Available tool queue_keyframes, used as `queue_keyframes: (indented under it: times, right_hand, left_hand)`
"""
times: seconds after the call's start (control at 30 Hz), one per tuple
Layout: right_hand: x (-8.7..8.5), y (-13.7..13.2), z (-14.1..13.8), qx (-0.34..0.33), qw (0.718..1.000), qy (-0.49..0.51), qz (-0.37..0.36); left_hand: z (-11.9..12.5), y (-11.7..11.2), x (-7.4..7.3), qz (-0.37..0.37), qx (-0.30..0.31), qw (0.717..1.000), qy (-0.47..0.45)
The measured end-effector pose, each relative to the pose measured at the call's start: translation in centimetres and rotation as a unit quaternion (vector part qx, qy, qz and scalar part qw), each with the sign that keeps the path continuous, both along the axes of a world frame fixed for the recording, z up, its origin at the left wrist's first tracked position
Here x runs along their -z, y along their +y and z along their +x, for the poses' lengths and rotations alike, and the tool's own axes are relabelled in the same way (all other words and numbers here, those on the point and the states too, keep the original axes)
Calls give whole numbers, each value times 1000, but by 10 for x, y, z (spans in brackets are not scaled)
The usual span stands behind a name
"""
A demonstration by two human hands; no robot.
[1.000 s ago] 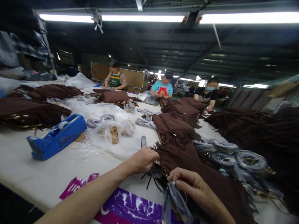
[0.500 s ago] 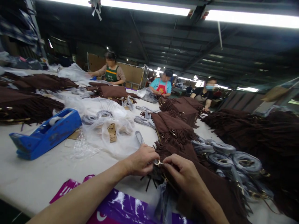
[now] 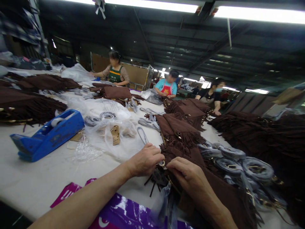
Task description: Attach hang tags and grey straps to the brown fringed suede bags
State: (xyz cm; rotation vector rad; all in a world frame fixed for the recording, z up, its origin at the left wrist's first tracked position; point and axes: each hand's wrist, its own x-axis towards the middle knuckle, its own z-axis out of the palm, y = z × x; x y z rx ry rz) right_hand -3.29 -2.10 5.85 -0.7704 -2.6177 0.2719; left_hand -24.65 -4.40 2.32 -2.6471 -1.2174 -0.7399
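Note:
My left hand (image 3: 145, 160) is closed, with its fingertips pinching a wrapped grey strap (image 3: 142, 135) whose loop stands up behind the knuckles. A small gold metal clasp (image 3: 163, 163) shows in the gap between my hands. My right hand (image 3: 190, 179) is closed too, thumb and forefinger pinched at the clasp's right side; what exactly they grip is hidden. Beneath both hands lies a dark brown fringed bag (image 3: 219, 187), with clear plastic (image 3: 164, 197) hanging at its near edge. A purple printed plastic bag (image 3: 128, 206) lies under my left forearm.
A blue tape dispenser (image 3: 51, 135) stands at left beside crumpled clear plastic (image 3: 105, 136). More brown fringed bags (image 3: 177, 127) run up the table. Coiled wrapped straps (image 3: 257, 168) and a heap of fringed bags (image 3: 267, 136) are at right. Several co-workers stand across the table.
The view has shifted slightly, moving the table's things a little to the right. My hands stay around the gold clasp, the right fingers now closer to it.

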Motion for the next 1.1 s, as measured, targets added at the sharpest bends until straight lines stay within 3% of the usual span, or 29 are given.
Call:
queue_keyframes:
  times: [0.23, 0.57, 0.77, 0.93, 1.1]
  right_hand:
    - [-5, 5, -5, 2, 999, 34, -13]
    - [-11, 4, -12, 30, 999, -17, 39]
    - [-6, 5, -14, 21, 999, -31, 27]
    - [-4, 4, -16, 8, 1000, 9, -21]
    - [-7, 2, -22, 45, 983, 72, -160]
  left_hand:
    - [-3, -1, -10, 37, -12, 999, 23]
    - [-3, -1, -10, 29, -17, 999, 32]
    - [-3, -1, -10, 23, -20, 999, 29]
    - [-3, 0, -8, 21, -17, 999, 26]
    - [-2, 0, -7, 25, -7, 999, 21]
